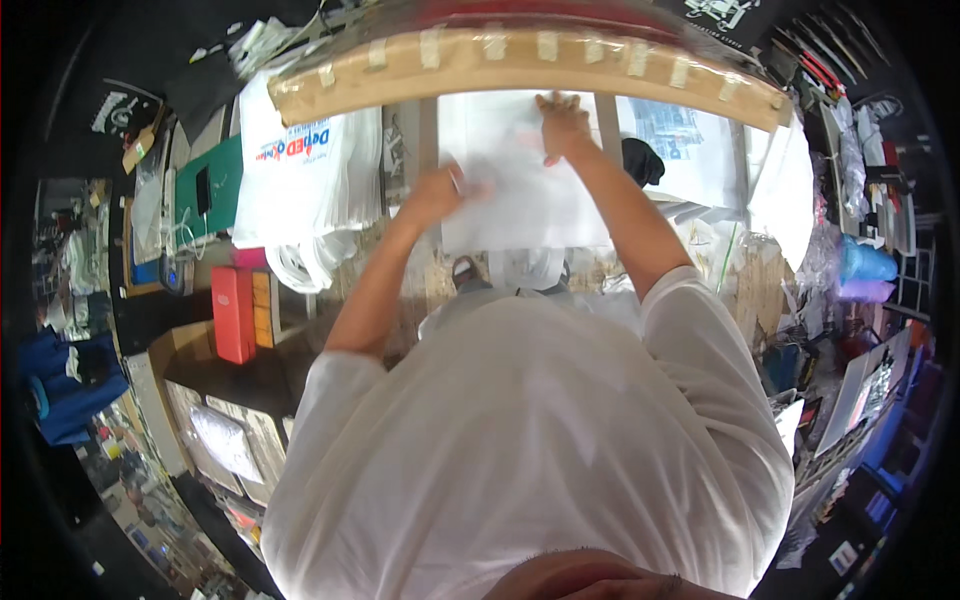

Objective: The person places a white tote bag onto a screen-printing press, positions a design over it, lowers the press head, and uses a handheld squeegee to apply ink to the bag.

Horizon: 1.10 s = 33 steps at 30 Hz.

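Note:
A flat white sheet-like piece (510,225) lies on a board in front of me, with a white strip hanging off its near edge. I cannot make out whether it is a bag. Across its upper right part my right hand (567,130) rests with fingers spread, holding nothing. Over its left side is my left hand (440,195), smeared by motion. Something pale shows at its fingers, too blurred to name. The far end of the sheet runs up to a wooden bar (520,60) with strips of tape along it.
On the left hangs a thick stack of printed white bags (335,180); beyond it are a green board (215,185) and a phone (204,188). A red box (233,314) stands nearer. To the right lie a black cloth (641,162) and a printed white sheet (690,140).

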Motion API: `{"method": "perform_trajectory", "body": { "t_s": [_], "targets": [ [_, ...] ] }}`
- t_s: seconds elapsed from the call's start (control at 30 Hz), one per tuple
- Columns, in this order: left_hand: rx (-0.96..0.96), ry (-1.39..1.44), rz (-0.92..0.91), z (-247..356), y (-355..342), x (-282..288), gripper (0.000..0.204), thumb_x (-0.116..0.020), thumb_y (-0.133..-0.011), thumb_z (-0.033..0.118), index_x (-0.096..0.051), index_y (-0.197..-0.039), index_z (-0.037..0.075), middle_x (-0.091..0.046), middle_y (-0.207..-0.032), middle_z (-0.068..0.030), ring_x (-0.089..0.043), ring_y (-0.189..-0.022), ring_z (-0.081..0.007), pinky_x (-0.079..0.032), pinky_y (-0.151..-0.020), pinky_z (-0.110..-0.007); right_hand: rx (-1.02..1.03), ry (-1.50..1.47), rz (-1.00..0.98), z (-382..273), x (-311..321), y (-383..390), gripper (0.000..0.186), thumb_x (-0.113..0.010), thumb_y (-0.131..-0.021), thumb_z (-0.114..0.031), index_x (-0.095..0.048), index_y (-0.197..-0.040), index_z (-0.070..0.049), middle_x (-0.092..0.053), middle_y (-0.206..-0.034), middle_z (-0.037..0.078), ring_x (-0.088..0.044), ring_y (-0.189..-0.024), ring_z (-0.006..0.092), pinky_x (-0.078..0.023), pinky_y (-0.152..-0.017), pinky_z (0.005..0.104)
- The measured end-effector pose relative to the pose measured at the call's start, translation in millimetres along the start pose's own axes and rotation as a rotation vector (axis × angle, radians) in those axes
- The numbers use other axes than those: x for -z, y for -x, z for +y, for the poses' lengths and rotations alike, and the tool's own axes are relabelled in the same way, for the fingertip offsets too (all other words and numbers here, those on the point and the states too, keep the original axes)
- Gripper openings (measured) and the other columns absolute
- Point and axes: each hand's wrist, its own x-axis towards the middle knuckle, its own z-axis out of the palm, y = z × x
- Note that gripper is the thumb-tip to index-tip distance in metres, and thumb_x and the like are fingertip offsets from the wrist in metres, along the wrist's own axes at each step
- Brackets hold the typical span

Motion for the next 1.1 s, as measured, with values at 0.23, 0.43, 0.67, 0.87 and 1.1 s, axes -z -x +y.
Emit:
{"method": "perform_trajectory", "body": {
  "t_s": [0.23, 0.43, 0.67, 0.87, 1.1],
  "targets": [
    [-1.066, 0.225, -0.139, 181.7, 171.5, 201.3, 0.052, -0.083, -0.081, 0.032, -0.065, -0.114, -0.004, -0.07, -0.092, -0.0128, -0.068, -0.071, -0.0211, -0.054, -0.063, -0.032, 0.004, 0.073, -0.029, -15.9, -9.9, -13.0, 0.135, -0.095, -0.059, -0.02, -0.006, -0.16, -0.006, -0.007, -0.167, 0.015, -0.017, -0.15, 0.0472, -0.028, -0.117, 0.0554],
    [-0.763, -0.592, 0.632, 267.0, 70.0, 243.7, 0.04, -0.082, -0.081, 0.029, -0.063, -0.099, -0.001, -0.067, -0.084, -0.0112, -0.067, -0.068, -0.0218, -0.052, -0.06, -0.033, 0.005, -0.07, -0.046, -16.3, 11.6, 11.2, 0.118, -0.082, -0.07, -0.011, -0.007, -0.161, -0.008, -0.004, -0.167, 0.019, -0.01, -0.15, 0.0499, -0.02, -0.117, 0.0612],
    [-0.588, -0.777, 0.56, 269.7, 8.6, 242.6, 0.029, -0.08, -0.08, 0.026, -0.061, -0.082, 0.003, -0.064, -0.075, -0.0093, -0.065, -0.064, -0.0227, -0.051, -0.057, -0.034, 0.226, -0.35, 0.357, -35.4, 12.8, 124.6, 0.095, -0.074, -0.076, -0.028, -0.026, -0.156, -0.01, -0.023, -0.159, 0.028, -0.026, -0.147, 0.0452, -0.032, -0.116, 0.0514],
    [-0.806, -0.692, 0.889, 264.5, 76.6, 211.3, 0.028, -0.078, -0.08, 0.023, -0.06, -0.067, 0.006, -0.061, -0.067, -0.0077, -0.063, -0.061, -0.0234, -0.05, -0.054, -0.035, 0.602, -1.256, -0.558, 116.9, -69.8, 233.9, 0.023, -0.069, -0.089, -0.026, -0.071, -0.095, -0.005, -0.072, -0.096, 0.005, -0.067, -0.094, 0.0163, -0.053, -0.082, 0.0323],
    [-0.634, -0.258, 0.296, 166.8, 48.9, 7.6, 0.034, -0.072, -0.086, 0.013, -0.053, -0.059, 0.004, -0.055, -0.06, -0.0105, -0.055, -0.055, -0.0301, -0.044, -0.055, -0.04, -0.21, -1.675, 0.125, 243.4, -172.2, 220.5, 0.018, -0.063, -0.087, -0.017, -0.069, -0.087, 0.0, -0.07, -0.088, 0.008, -0.067, -0.08, 0.0165, -0.054, -0.07, 0.0287]
  ]
}}
